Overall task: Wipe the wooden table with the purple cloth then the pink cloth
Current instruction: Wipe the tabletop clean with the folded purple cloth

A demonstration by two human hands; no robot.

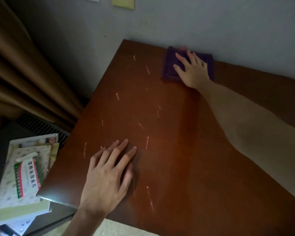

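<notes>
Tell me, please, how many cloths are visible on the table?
1: the purple cloth at the table's far edge by the wall, under the right hand. A pink cloth is not visible.

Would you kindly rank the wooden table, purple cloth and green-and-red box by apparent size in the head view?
1. wooden table, clearly largest.
2. and 3. purple cloth and green-and-red box look alike; the box sits nearer the camera, so unranked.

A small white cardboard box with green and red stripes (pixel 28 177), lying on a stack of pale floral-patterned paper items (pixel 10 193) left of the table, carries the only legible print in view: a line of bold black Chinese characters reading "盐酸氨溴索片" along its face. A line of finer print beside it is too small to read.
</notes>
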